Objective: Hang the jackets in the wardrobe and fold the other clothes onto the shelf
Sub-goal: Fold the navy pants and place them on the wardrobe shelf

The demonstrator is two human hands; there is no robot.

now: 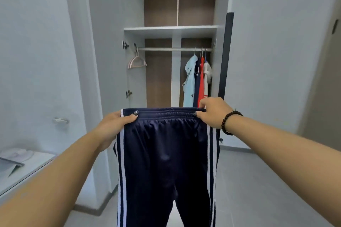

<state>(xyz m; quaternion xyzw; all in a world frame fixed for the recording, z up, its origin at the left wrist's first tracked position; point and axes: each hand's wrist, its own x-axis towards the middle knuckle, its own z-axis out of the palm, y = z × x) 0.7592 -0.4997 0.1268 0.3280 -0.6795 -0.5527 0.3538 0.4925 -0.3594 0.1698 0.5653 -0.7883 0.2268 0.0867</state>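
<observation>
While jackets [198, 81] already hang at one o'clock in the wardrobe [171, 29], my left hand [118, 122] and right hand [215, 111] pinch the trousers [166, 162] by the waistband at six o'clock, unfolded; folding and shelving remain, I judge.

A home, probably a bedroom. A built-in wardrobe [171, 42] stands open, with 4 garments [197, 79] on its rail [175, 49]. Pale walls, grey tiled floor [258, 180].

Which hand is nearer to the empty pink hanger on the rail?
Left. The left hand is below the pink hanger, slightly to its left; the right hand is far to its right.
</observation>
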